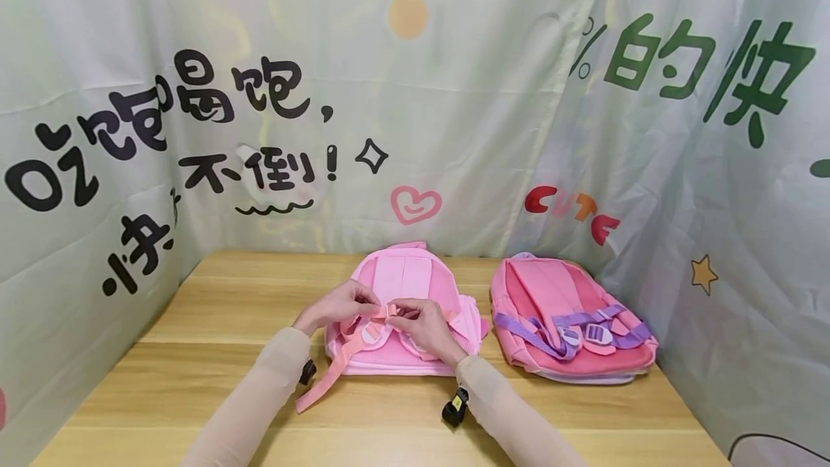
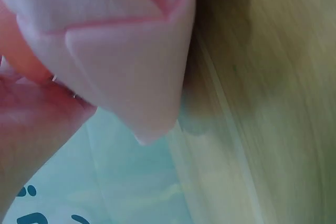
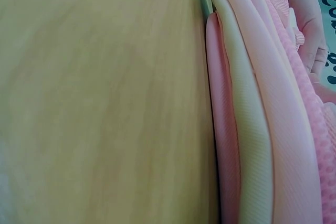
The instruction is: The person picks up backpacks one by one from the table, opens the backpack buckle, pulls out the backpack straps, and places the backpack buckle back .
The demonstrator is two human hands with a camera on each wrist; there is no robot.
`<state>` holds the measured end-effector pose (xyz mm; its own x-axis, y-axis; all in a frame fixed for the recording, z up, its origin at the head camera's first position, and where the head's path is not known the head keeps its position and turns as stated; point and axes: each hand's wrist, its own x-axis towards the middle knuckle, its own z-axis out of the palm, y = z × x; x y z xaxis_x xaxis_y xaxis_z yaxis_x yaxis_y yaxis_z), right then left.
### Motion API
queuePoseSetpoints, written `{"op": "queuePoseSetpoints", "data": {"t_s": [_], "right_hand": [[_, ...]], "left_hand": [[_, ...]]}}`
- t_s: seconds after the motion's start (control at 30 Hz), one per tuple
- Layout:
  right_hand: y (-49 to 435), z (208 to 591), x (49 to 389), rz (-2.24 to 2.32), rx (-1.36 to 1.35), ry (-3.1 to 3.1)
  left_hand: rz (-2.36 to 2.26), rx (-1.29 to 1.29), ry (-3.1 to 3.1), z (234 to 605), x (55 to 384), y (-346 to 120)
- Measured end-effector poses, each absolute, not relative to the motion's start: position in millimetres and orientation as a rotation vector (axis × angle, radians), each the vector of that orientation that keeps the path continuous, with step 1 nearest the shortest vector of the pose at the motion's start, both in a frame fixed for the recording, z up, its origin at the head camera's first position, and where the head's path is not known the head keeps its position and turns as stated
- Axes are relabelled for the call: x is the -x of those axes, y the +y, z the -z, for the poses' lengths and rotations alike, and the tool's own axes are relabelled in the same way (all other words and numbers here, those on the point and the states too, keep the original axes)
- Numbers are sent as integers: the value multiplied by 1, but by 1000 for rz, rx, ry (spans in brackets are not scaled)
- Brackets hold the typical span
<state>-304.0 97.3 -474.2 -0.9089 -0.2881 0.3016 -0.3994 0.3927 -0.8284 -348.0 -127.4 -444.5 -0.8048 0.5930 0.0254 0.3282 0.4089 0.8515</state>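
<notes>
A light pink backpack [image 1: 405, 276] lies on the table with its strap side up. Over its middle, my left hand [image 1: 340, 305] and right hand [image 1: 424, 323] pinch a coral webbing strap [image 1: 384, 313] between thumb and fingers, the fingertips close together. Another coral strap [image 1: 331, 375] trails off the backpack's lower left onto the table. In the left wrist view a pale pink corner of the backpack [image 2: 126, 72] fills the top, beside part of the left hand [image 2: 39, 114]. Layered side panels of the backpack [image 3: 286, 145] show in the right wrist view; the pinching fingertips are hidden there.
To the right lies a second, darker pink backpack [image 1: 528, 294] with purple straps [image 1: 519, 330] and white buckles. The wooden table [image 1: 253, 301] runs up to printed curtains [image 1: 467, 92] at the back and both sides. Black wrist bands [image 1: 455, 408] are worn on both arms.
</notes>
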Motion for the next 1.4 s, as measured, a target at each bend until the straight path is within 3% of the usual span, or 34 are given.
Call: {"op": "queuePoseSetpoints", "data": {"t_s": [1.4], "right_hand": [[98,474,304,-1559,-617,-2545]], "left_hand": [[-1367,-808,2308,445,347,-123]]}}
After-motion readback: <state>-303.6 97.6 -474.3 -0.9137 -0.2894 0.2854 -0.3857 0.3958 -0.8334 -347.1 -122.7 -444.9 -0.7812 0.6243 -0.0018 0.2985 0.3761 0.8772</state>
